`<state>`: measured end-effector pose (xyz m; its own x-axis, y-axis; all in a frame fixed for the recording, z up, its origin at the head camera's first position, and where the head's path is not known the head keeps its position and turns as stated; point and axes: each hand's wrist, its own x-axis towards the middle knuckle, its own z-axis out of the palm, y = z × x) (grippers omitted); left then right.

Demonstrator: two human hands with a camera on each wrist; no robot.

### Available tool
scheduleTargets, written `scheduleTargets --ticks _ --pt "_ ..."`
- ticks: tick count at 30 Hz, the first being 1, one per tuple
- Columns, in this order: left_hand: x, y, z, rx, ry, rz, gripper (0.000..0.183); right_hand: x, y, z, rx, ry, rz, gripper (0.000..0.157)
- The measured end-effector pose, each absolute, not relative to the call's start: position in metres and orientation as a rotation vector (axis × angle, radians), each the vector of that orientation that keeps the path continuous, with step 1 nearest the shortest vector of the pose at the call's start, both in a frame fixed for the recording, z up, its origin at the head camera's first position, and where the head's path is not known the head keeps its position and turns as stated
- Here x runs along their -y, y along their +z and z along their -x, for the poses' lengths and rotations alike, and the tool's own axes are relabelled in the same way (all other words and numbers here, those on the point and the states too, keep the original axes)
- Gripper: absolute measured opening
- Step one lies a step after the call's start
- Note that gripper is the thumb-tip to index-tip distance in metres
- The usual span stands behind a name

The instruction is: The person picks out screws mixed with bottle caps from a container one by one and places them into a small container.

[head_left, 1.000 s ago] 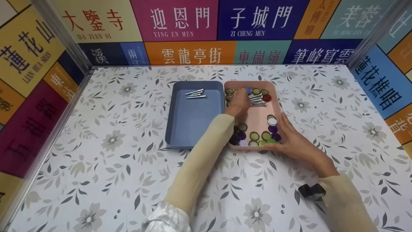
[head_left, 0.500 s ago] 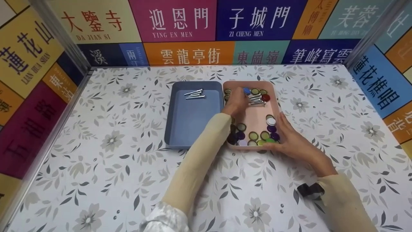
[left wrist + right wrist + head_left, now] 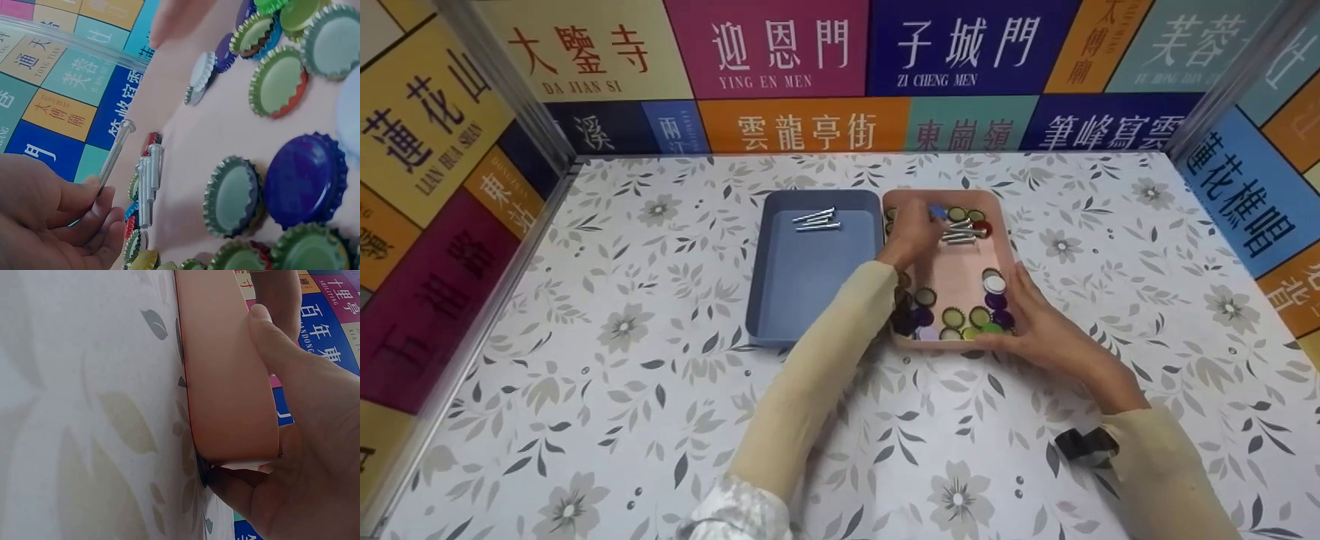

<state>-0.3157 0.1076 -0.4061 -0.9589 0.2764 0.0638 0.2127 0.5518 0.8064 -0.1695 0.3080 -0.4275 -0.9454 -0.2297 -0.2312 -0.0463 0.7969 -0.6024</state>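
Note:
My left hand (image 3: 916,229) is over the far left part of the pink tray (image 3: 960,274). In the left wrist view it pinches a silver screw (image 3: 115,149) between thumb and fingers, head end tilted up. Beside that hand a small pile of screws (image 3: 961,232) lies in the tray, among bottle caps (image 3: 233,197) of several colours. My right hand (image 3: 1054,334) grips the tray's near right corner, with its thumb at the near wall and fingers along the right side. The right wrist view shows the tray's outer wall (image 3: 230,382) against this hand.
A blue tray (image 3: 810,277) stands against the pink one's left side, with several screws (image 3: 817,220) at its far end. Both trays rest on a flower-patterned tabletop (image 3: 622,375). Panels with printed signs (image 3: 802,127) enclose the back and sides.
My left hand has shifted slightly up and away from the screw pile, whose screws now lie differently. The right hand keeps its grip on the pink tray.

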Motion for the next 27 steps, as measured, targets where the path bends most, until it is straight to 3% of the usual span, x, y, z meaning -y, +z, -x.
scheduleTargets --ticks 8,14,19,27 --pt "-0.102 -0.403 0.314 -2.623 1.491 -0.295 0.042 -0.308 -0.426 0.169 -2.685 -0.882 0.182 0.128" --pt "-0.096 -0.403 0.312 -2.628 1.572 -0.312 0.013 -0.307 -0.425 0.168 -2.685 -0.891 0.186 0.127" --pt "-0.090 -0.400 0.310 -2.584 1.569 -0.296 0.030 -0.308 -0.425 0.167 -2.699 -0.883 0.191 0.125" --pt "-0.085 -0.393 0.310 -2.506 1.550 -0.254 0.034 -0.308 -0.425 0.168 -2.699 -0.867 0.194 0.125"
